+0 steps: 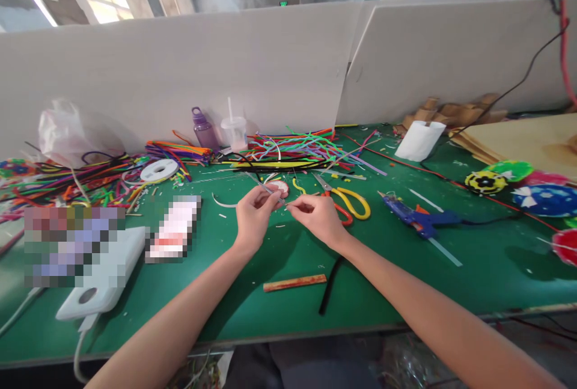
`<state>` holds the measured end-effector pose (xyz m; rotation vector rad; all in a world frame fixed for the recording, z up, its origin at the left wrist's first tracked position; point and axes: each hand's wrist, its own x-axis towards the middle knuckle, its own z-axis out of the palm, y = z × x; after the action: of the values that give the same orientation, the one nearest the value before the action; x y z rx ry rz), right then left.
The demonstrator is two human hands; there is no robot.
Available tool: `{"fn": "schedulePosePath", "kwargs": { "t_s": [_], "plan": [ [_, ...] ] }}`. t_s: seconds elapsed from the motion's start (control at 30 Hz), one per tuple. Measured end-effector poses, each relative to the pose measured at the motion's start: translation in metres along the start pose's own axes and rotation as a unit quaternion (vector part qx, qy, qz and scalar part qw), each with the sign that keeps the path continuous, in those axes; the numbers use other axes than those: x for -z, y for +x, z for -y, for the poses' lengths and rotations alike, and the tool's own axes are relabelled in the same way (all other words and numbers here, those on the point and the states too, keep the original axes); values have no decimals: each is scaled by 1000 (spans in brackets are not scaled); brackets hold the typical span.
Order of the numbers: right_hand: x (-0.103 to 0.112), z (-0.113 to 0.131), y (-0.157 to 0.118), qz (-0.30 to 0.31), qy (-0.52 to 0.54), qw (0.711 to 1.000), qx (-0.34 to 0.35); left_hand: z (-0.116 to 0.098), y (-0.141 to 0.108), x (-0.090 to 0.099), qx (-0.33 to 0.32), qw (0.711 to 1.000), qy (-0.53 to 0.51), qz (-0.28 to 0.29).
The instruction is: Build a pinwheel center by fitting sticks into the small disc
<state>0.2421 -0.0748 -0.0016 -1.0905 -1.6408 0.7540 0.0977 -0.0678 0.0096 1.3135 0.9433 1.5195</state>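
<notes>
In the middle of the green table, my left hand (256, 214) is closed, thumb against fingers, around a thin grey strip (270, 192) that slants up and to the left. Just right of it, my right hand (318, 213) is closed in a pinch near the strip's lower end; whatever lies between its fingertips is too small to make out. A small white round piece with a red edge (281, 186) shows right behind my left fingertips. Scissors with yellow and orange handles (354, 202) lie beyond my right hand.
Colourful pipe cleaners (293, 151) are heaped at the back. A blue glue gun (419, 217) lies right, near finished fuzzy flowers (545, 199). Left are a phone (174, 229), a white power bank (103, 275) and a white spool (159, 170). A brown stick (294, 282) lies in front.
</notes>
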Motion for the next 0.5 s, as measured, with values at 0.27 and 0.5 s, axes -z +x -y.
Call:
{"fn": "schedulePosePath", "kwargs": {
  "t_s": [0.27,0.5],
  "plan": [
    [0,-6,-2,1,-141,983,114,-2,-3,-1,-24,998,47,14],
    [3,-4,-3,16,-189,972,142,-4,-2,-1,2,999,35,17]
  ]
}}
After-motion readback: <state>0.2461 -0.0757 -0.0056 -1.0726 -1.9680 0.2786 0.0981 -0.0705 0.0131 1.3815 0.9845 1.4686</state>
